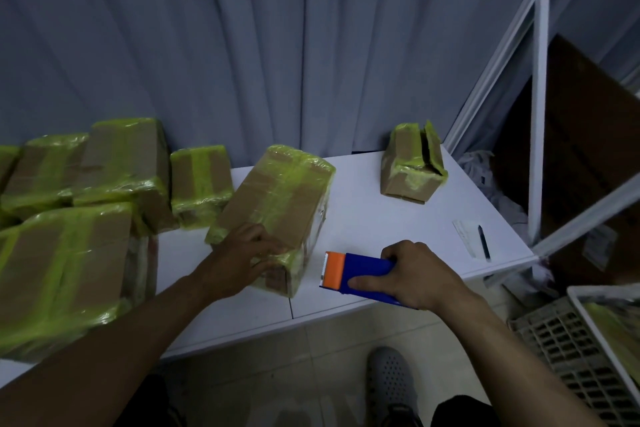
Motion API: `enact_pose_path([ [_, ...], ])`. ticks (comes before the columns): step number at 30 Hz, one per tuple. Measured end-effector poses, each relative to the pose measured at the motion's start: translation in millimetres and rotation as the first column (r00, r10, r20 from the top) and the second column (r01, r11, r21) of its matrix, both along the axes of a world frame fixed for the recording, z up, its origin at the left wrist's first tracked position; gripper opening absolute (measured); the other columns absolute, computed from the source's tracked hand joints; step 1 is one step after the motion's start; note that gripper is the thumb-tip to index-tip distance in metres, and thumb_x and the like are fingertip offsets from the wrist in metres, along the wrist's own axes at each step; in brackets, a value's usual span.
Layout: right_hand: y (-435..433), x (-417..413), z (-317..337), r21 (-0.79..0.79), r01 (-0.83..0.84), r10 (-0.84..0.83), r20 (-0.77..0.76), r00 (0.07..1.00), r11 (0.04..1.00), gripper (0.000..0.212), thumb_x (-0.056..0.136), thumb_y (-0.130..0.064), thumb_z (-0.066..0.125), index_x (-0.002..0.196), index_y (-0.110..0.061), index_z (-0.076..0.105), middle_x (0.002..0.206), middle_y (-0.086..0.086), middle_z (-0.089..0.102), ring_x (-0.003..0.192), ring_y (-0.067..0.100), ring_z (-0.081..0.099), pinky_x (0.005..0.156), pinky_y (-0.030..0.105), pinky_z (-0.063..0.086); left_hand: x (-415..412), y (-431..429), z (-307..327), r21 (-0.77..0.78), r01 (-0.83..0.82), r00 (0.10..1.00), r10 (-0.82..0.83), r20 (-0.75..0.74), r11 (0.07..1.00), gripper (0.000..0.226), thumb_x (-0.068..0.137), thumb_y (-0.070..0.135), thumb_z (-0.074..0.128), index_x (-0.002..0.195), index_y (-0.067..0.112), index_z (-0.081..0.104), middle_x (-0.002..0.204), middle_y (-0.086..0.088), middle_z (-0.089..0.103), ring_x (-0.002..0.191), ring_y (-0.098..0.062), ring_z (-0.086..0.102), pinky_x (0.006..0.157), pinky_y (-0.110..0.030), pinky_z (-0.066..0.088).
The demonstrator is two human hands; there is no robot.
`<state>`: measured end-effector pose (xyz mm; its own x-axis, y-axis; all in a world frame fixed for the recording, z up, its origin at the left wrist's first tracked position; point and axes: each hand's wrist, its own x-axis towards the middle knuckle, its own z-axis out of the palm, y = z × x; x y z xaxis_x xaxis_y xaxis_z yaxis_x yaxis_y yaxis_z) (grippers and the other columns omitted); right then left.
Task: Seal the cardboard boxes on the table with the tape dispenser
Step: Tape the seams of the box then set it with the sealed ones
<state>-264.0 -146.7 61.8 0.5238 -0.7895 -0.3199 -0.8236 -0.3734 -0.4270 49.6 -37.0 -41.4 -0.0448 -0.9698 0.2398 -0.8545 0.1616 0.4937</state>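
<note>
Left hand (pixel 249 253) is resting on the near top edge of the centre box (pixel 277 191). Fingers are spread and only lightly bent, lying on the cardboard rather than closing round it. The centre box is lying at an angle on the white table (pixel 363 191), with bands of yellow-green tape running over it and brown card showing between them.

Right hand (pixel 415 274) is gripping the dispenser (pixel 360 272) just right of the centre box's near end. Fingers are wrapping over the blue body and the thumb is lying along its near side. The orange head is pointing toward the centre box, near it but apart. Cannot tell whether the dispenser is touching the table.

Just left of the centre box a small taped box (pixel 201 180) is standing. Farther left a cluster of taped boxes (pixel 121 163) is sitting, with the largest box (pixel 65 270) nearest the person.

Well right of the centre box and farther back, an open box (pixel 412 166) is sitting alone, its top flaps gaping along a dark slit and tape showing on its edges.

Right of the centre box, past the dispenser, a pen (pixel 483 241) is lying on a paper slip (pixel 465 236).
</note>
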Motion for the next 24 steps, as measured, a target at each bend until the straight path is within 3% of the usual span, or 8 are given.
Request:
enact_pose_path([
  [3, -3, 2, -5, -0.014, 0.007, -0.007, -0.022, 1.0, 1.0, 0.06, 0.067, -0.08, 0.074, 0.088, -0.026, 0.061, 0.082, -0.01, 0.065, 0.077, 0.008, 0.067, 0.066, 0.024, 0.056, -2, 1, 0, -0.013, 0.024, 0.999, -0.023, 0.049, 1.0, 0.032, 0.089, 0.036, 0.072, 0.12, 0.029, 0.066, 0.106, 0.01, 0.051, 0.103, -0.01, 0.049, 0.088, -0.029, 0.045],
  [8, -7, 13, -18, -0.044, 0.0, -0.004, -0.098, 0.995, 0.999, 0.064, 0.07, -0.08, 0.072, 0.097, -0.024, 0.059, 0.089, -0.008, 0.065, 0.081, 0.011, 0.066, 0.068, 0.024, 0.056, -12, -1, -5, -0.068, -0.084, 0.996, 0.085, 0.02, 0.994, 0.046, 0.08, 0.063, 0.067, 0.113, 0.03, 0.068, 0.101, 0.011, 0.054, 0.099, -0.011, 0.05, 0.084, -0.035, 0.05],
  [13, -12, 32, -34, -0.067, 0.001, -0.012, -0.166, 0.986, 0.998, 0.071, 0.068, -0.084, 0.07, 0.098, -0.022, 0.061, 0.089, -0.005, 0.066, 0.08, 0.014, 0.068, 0.074, 0.032, 0.061, -13, -1, -3, -0.011, -0.107, 0.994, 0.107, 0.008, 0.994, 0.052, 0.083, 0.066, 0.057, 0.126, 0.037, 0.063, 0.105, 0.013, 0.05, 0.104, -0.009, 0.044, 0.093, -0.033, 0.043],
  [17, -17, 51, -44, -0.046, -0.001, -0.007, -0.181, 0.983, 0.999, 0.075, 0.068, -0.086, 0.068, 0.103, -0.02, 0.062, 0.09, -0.004, 0.066, 0.081, 0.016, 0.068, 0.078, 0.034, 0.061, -11, -2, -3, 0.008, -0.073, 0.997, 0.073, 0.032, 0.997, 0.039, 0.087, 0.062, 0.056, 0.114, 0.039, 0.072, 0.101, 0.021, 0.041, 0.101, -0.004, 0.04, 0.088, -0.03, 0.041],
  [24, -18, 72, -48, -0.044, -0.029, 0.018, -0.231, 0.973, 0.999, 0.073, 0.07, -0.087, 0.065, 0.101, -0.021, 0.057, 0.087, -0.005, 0.061, 0.079, 0.016, 0.065, 0.078, 0.033, 0.058, -13, -1, -1, 0.055, -0.074, 0.997, 0.075, -0.029, 0.996, 0.051, 0.084, 0.071, 0.048, 0.12, 0.041, 0.068, 0.104, 0.016, 0.043, 0.106, 0.0, 0.033, 0.093, -0.024, 0.032],
])
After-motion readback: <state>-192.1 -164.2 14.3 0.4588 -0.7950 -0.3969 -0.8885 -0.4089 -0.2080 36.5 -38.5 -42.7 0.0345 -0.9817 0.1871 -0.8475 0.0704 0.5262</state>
